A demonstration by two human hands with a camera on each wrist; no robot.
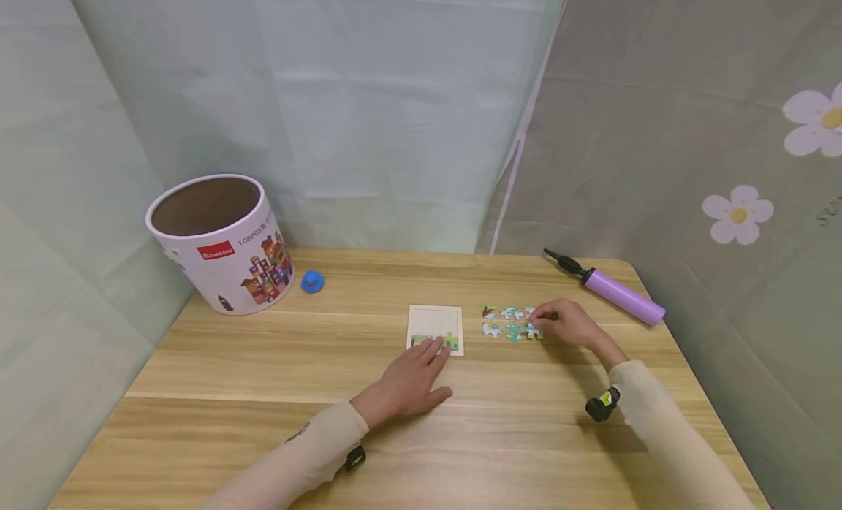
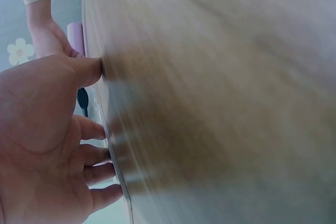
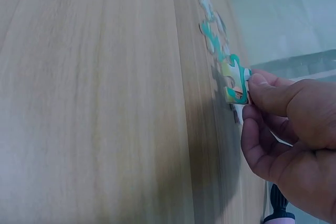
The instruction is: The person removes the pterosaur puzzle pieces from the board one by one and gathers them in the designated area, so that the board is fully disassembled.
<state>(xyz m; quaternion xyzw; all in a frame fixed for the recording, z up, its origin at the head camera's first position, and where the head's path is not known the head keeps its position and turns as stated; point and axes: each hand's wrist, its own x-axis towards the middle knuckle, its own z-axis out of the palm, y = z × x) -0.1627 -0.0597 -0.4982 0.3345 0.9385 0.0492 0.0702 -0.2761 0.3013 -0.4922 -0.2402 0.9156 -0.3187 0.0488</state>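
A small white puzzle tray [image 1: 435,321] lies mid-table with a few green pieces set along its near edge. My left hand [image 1: 409,382] lies flat on the wood, its straight fingers touching the tray's near edge and those pieces; the left wrist view shows the same fingers [image 2: 97,156] pressed against the table. Right of the tray lie several loose puzzle pieces [image 1: 503,324]. My right hand [image 1: 567,321] pinches one green and teal piece [image 3: 235,82] between thumb and forefinger and tilts it up off the table, beside the other loose pieces [image 3: 210,24].
A round cardboard tub [image 1: 220,241], open and printed with houses, stands at the back left. A small blue object [image 1: 312,281] sits beside it. A purple hand pump [image 1: 610,288] lies at the back right, near the table's rounded corner. Curtains hang close behind.
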